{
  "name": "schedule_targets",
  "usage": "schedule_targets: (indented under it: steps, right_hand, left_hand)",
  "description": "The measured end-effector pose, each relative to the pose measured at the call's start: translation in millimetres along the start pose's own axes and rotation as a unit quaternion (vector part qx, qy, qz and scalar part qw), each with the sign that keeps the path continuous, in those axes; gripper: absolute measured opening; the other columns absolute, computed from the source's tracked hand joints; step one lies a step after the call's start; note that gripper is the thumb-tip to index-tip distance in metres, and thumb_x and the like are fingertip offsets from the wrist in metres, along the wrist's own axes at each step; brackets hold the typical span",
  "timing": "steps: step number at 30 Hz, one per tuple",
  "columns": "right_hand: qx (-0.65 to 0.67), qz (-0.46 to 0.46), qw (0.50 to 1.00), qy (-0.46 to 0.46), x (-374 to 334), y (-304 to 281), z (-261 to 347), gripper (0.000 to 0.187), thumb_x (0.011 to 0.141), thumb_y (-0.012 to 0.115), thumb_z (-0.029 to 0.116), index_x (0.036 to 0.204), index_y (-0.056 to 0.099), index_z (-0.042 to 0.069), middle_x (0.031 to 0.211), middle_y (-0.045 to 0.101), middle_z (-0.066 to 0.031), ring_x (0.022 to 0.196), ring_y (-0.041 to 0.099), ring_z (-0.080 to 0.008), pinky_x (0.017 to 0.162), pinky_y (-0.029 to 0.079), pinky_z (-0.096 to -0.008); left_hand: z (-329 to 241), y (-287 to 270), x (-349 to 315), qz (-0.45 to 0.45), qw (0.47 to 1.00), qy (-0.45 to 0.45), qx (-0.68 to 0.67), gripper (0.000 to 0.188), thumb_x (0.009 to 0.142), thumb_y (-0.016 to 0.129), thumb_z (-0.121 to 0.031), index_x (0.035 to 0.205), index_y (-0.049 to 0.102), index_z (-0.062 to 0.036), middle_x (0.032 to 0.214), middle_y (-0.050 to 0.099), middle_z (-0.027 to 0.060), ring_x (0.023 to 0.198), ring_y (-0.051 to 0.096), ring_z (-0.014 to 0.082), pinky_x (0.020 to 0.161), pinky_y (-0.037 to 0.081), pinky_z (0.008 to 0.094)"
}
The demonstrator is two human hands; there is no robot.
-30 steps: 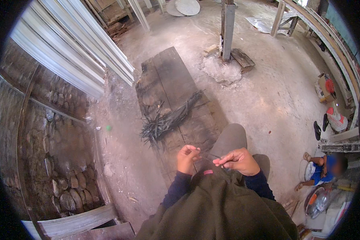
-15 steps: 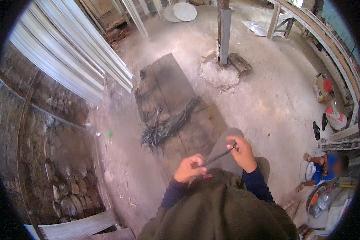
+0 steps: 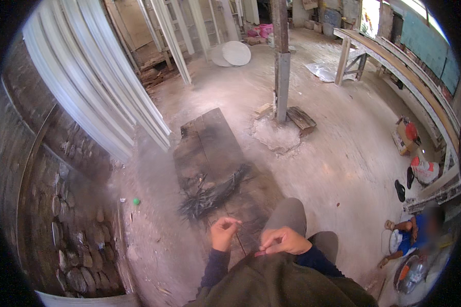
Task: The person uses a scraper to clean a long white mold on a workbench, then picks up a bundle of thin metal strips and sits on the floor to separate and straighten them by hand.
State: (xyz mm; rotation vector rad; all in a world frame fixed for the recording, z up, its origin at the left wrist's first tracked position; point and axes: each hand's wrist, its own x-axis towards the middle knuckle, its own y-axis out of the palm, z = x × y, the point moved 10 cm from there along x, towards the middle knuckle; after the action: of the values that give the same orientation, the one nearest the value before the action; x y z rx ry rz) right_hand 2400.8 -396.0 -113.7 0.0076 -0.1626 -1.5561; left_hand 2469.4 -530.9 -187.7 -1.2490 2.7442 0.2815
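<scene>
My left hand (image 3: 224, 234) is raised in front of my body, its thumb and fingers drawn together in a pinch. To its right, my right hand (image 3: 287, 241) pinches close above my brown garment. Whatever either hand holds is too thin or too hidden to make out. Just beyond the left hand lies a loose bundle of dark, leaf-like strips (image 3: 212, 195), spread slantwise over a dark wooden board (image 3: 210, 140). Neither hand touches the bundle.
A post (image 3: 281, 82) with a wood block (image 3: 301, 120) at its foot stands ahead. Corrugated sheets (image 3: 82, 77) lean at left. A long bench (image 3: 404, 66) runs along the right. A seated person (image 3: 412, 235) is near at right, with dark slippers (image 3: 399, 190) beyond.
A dark strip was stretched between both hands; it is no longer clearly visible. My right hand has come down and inward, the left has shifted slightly left. The view has tilted up.
</scene>
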Motion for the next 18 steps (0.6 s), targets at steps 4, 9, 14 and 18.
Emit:
schedule_targets:
  steps: [4, 9, 14, 18]
  right_hand:
    - [-0.008, -0.211, 0.975, 0.069, -17.5, -48.3, -23.4, 0.009, 0.067, 0.065, 0.001, 0.070, 0.056, 0.001, 0.069, 0.053, -0.0037, 0.075, 0.050, -0.0146, 0.069, 0.039, -0.0265]
    - [-0.385, -0.431, 0.816, 0.014, -28.6, -93.1, 13.6, 0.011, 0.062, 0.065, -0.001, 0.069, 0.057, 0.003, 0.071, 0.045, -0.0016, 0.071, 0.047, -0.0141, 0.069, 0.038, -0.0263]
    - [-0.396, -0.399, 0.827, -0.002, -23.7, -89.7, 13.5, 0.018, 0.062, 0.063, 0.009, 0.081, 0.062, 0.009, 0.089, 0.048, -0.0049, 0.082, 0.046, -0.0209, 0.076, 0.036, -0.0311]
    - [-0.199, -0.167, 0.965, 0.043, -5.3, -52.5, -15.5, 0.027, 0.071, 0.065, 0.025, 0.091, 0.062, 0.007, 0.096, 0.042, -0.0059, 0.089, 0.042, -0.0171, 0.081, 0.034, -0.0297]
  left_hand:
    - [-13.0, 26.2, -16.9, 0.110, 0.988, 0.050, 0.096, 0.004, 0.071, 0.058, 0.002, 0.075, 0.056, 0.0003, 0.078, 0.055, 0.0041, 0.068, 0.053, 0.0109, 0.060, 0.043, 0.0219]
    - [-18.2, 84.1, -72.1, 0.433, 0.900, -0.014, -0.046, 0.007, 0.074, 0.060, -0.002, 0.076, 0.054, -0.0032, 0.083, 0.046, 0.0040, 0.078, 0.048, 0.0099, 0.065, 0.041, 0.0226]
    - [-3.3, 23.0, -23.2, 0.196, 0.977, -0.036, -0.080, 0.009, 0.073, 0.060, -0.003, 0.074, 0.052, -0.0039, 0.079, 0.049, 0.0011, 0.068, 0.049, 0.0082, 0.055, 0.042, 0.0200]
    - [0.7, -31.8, 7.6, -0.018, 1.000, 0.010, 0.001, 0.010, 0.071, 0.062, -0.004, 0.077, 0.054, -0.0052, 0.068, 0.054, -0.0004, 0.056, 0.048, 0.0058, 0.048, 0.039, 0.0183]
